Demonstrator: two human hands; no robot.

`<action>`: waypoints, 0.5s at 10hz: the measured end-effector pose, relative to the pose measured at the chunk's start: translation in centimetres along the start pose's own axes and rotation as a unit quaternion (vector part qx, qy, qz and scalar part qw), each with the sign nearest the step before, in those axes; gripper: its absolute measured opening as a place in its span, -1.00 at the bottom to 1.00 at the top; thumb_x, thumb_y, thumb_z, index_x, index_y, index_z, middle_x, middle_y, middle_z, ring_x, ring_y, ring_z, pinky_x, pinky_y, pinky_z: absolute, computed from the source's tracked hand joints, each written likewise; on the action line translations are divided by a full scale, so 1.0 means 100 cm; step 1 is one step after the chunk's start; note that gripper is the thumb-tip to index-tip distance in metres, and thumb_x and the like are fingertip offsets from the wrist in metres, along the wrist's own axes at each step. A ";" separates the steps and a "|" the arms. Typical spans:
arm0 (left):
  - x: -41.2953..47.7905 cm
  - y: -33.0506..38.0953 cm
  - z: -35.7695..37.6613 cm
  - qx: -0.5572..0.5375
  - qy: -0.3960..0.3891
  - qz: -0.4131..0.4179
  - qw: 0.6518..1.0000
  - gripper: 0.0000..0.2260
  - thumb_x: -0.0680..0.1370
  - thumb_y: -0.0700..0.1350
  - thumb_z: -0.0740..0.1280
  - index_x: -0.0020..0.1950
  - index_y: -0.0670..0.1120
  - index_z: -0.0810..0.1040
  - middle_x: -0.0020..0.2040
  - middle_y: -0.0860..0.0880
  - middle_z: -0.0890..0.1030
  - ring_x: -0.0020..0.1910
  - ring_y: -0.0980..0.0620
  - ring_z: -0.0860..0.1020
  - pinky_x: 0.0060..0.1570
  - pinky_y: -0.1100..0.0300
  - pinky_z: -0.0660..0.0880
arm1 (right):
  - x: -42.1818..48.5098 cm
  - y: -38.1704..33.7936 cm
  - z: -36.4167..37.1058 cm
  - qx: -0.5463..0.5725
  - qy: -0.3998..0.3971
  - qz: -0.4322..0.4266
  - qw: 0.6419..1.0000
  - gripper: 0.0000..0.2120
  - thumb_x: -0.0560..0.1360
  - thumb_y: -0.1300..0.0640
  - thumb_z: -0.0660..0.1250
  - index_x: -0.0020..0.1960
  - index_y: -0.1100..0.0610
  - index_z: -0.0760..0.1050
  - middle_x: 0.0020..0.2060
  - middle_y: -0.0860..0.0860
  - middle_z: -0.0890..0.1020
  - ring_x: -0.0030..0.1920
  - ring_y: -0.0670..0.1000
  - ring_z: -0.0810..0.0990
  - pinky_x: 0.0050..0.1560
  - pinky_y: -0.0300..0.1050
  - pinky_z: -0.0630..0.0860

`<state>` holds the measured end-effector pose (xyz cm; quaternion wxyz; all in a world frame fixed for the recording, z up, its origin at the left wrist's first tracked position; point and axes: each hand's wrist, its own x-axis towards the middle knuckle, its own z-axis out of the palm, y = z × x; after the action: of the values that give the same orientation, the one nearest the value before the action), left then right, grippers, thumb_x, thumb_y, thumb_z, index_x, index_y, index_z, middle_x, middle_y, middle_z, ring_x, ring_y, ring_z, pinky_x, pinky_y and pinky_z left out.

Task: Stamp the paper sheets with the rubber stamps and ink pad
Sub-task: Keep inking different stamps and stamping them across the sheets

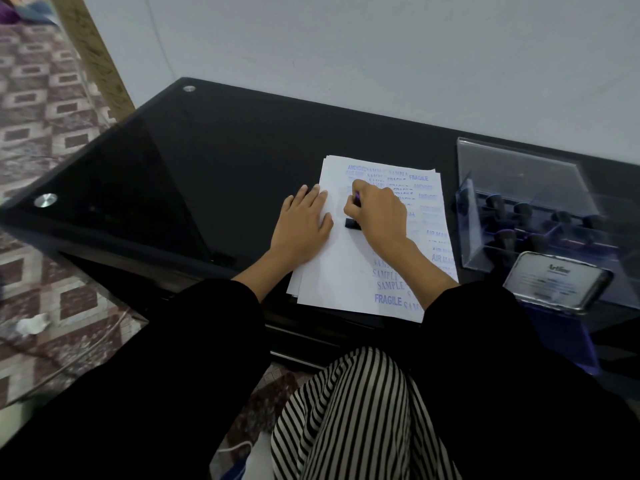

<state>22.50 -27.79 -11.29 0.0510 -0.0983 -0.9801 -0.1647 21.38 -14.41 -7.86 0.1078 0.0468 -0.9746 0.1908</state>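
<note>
A: Where was the rubber stamp point(352, 223) at that moment?

B: In the right hand point(379, 213). The fingers were curled round its handle, and its black base was down on the top sheet, about the middle of the page.

A: And the left hand point(301, 223)?

B: It lay flat, fingers straight and close together, pressing on the left edge of the paper sheets point(346, 271). It held nothing.

A: How did the sheets lie?

B: They were in a slightly fanned stack on the dark glass tabletop point(207, 150), near its front edge and right of centre. The top page carried blue prints along its top and right side: SAMPLE, FRAGILE, AIR MAIL, AMENDED.

A: What stood to the right?

B: A clear plastic box point(519, 181) stood just beside the stack, with more dark-handled stamps point(523, 209) standing inside it. In front of the box was the ink pad tin point(557, 280), a pale label facing up. I could not tell whether it was open.
</note>
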 end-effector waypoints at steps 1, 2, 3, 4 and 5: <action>0.000 0.000 -0.001 -0.001 0.002 0.000 1.000 -0.56 0.64 -0.05 0.01 0.51 -0.14 0.12 0.54 -0.07 0.13 0.54 -0.03 0.03 0.48 0.06 -0.03 | -0.010 0.000 0.002 -0.039 0.023 -0.017 0.999 -0.82 0.58 0.16 0.11 -0.19 0.14 0.24 -0.43 0.03 0.36 -0.42 -0.02 0.28 -0.46 -0.21 0.14; 0.000 0.001 -0.001 -0.002 0.001 -0.001 1.000 -0.56 0.64 -0.06 0.02 0.51 -0.14 0.12 0.54 -0.07 0.13 0.54 -0.03 0.03 0.48 0.07 -0.03 | -0.014 0.000 0.004 -0.050 0.037 -0.020 0.998 -0.83 0.59 0.17 0.10 -0.19 0.13 0.24 -0.47 -0.01 0.33 -0.39 -0.01 0.32 -0.43 -0.18 0.21; 0.000 0.001 -0.001 0.000 0.000 -0.002 1.000 -0.56 0.64 -0.06 0.01 0.51 -0.14 0.12 0.54 -0.06 0.12 0.54 -0.03 0.02 0.48 0.07 -0.03 | -0.018 -0.001 0.006 -0.058 0.051 -0.023 0.997 -0.82 0.58 0.17 0.10 -0.19 0.13 0.23 -0.45 0.01 0.36 -0.39 -0.02 0.30 -0.46 -0.20 0.15; 0.000 0.001 -0.001 0.002 0.000 -0.001 1.000 -0.56 0.64 -0.06 0.01 0.51 -0.14 0.12 0.54 -0.07 0.12 0.54 -0.03 0.02 0.48 0.07 -0.03 | -0.021 -0.001 0.005 -0.053 0.059 -0.033 0.996 -0.83 0.58 0.19 0.11 -0.19 0.13 0.24 -0.38 0.03 0.42 -0.39 -0.01 0.31 -0.47 -0.22 0.12; 0.000 0.001 0.000 0.002 0.000 -0.001 1.000 -0.56 0.64 -0.06 0.01 0.51 -0.14 0.11 0.54 -0.07 0.12 0.54 -0.03 0.02 0.48 0.06 -0.03 | -0.022 -0.001 0.005 -0.049 0.061 -0.034 0.996 -0.84 0.57 0.20 0.12 -0.19 0.13 0.24 -0.38 0.03 0.42 -0.39 -0.01 0.32 -0.46 -0.21 0.16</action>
<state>22.50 -27.72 -11.27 0.0512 -0.0972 -0.9805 -0.1630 23.43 -14.60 -8.81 0.1756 0.0630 -0.9722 0.1412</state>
